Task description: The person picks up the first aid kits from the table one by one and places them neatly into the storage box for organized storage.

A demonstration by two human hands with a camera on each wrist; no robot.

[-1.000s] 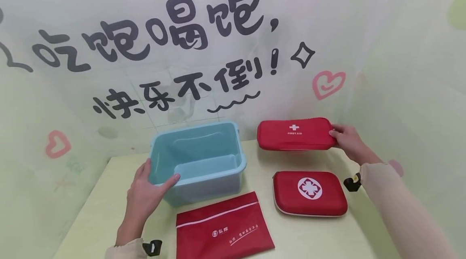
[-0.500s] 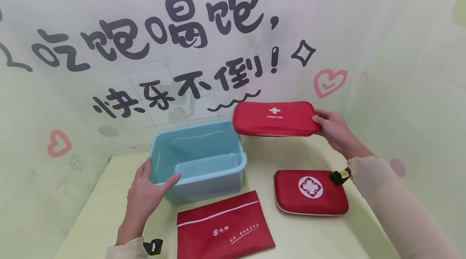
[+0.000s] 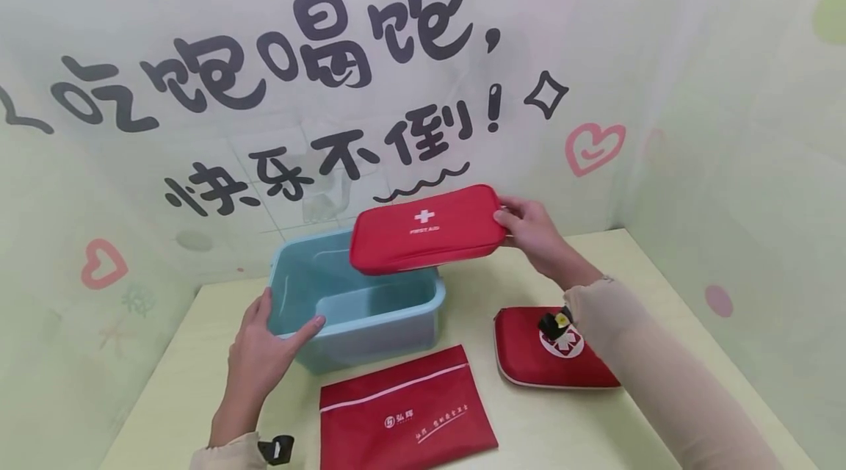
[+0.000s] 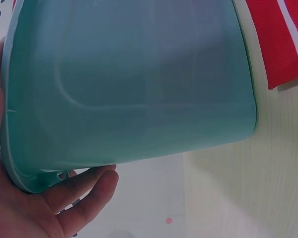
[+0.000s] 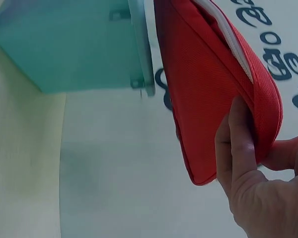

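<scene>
Behind the light-blue tub (image 3: 377,341), a pale wall (image 3: 548,161) was seen, printed with black lettering (image 3: 330,34). Beneath the tub, a pale yellow counter (image 3: 161,382) was spread. The tub itself was stood on it with its open side up. In front of the tub and slightly to its right, a flat red pouch (image 3: 406,411) was laid, crossed by a white stripe. Above the right rear part of the tub, a red FIRST AID bag (image 3: 426,235) was held aloft, its left end tilted lower and its right end carried past the tub's right wall. To the right of the tub, a hard red case (image 3: 518,349) was laid flat, partly covered from view by the right sleeve (image 3: 661,374). At the tub's front left corner, the rim was gripped by the left hand (image 3: 261,352), thumb hooked over it and fingers (image 4: 97,193) placed outside. Beyond the tub's right wall, the bag's end was pinched by the right hand (image 3: 538,239), thumb on top, fingers beneath.
</scene>
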